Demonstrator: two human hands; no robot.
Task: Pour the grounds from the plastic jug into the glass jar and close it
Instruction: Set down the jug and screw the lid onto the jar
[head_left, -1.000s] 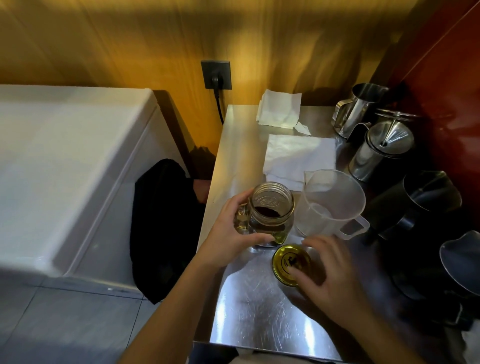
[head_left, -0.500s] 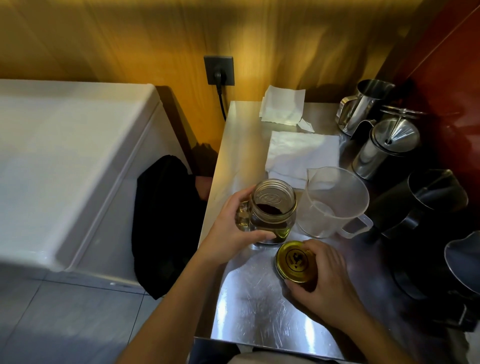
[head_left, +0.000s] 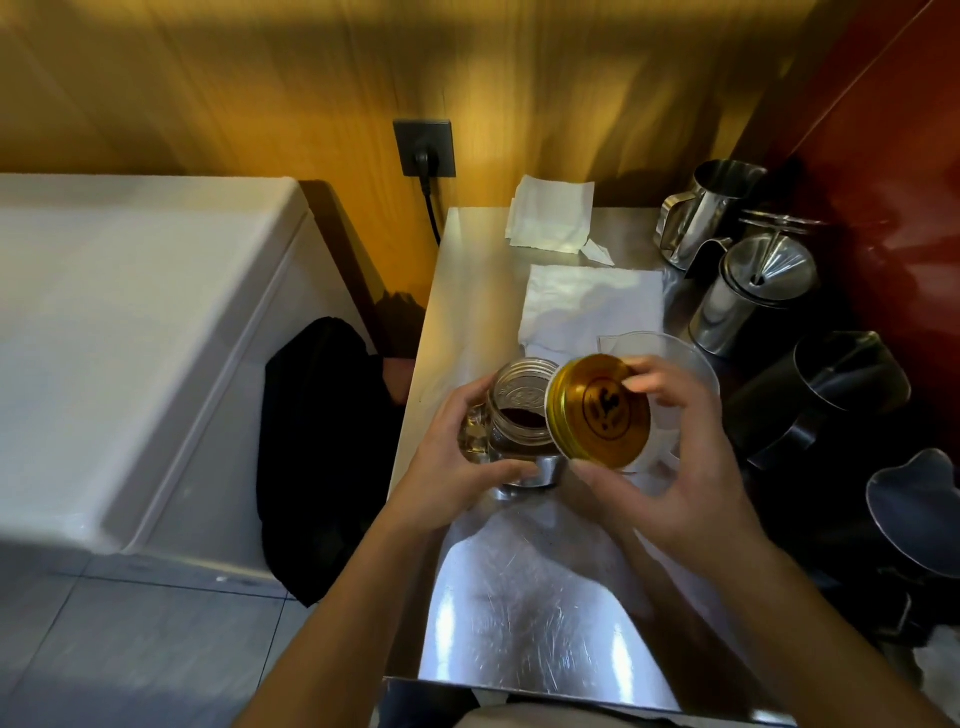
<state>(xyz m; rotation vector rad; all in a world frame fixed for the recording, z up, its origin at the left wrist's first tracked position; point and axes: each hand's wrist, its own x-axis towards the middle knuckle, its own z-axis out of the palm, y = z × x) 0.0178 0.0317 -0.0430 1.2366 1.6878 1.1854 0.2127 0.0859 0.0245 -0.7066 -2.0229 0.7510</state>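
A glass jar (head_left: 519, 415) with grounds inside is steadied on the counter (head_left: 519, 623) by the left hand (head_left: 457, 467), fingers wrapped around it; a gold lid (head_left: 600, 410), pinched by right hand (head_left: 675, 467) fingertips, is held tilted just beside its mouth, likely for closing

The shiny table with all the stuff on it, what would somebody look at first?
Probably the gold lid, held tilted in the right hand just right of the open glass jar. The left hand grips that jar, with dark grounds inside. Steel pitchers crowd the table's far right.
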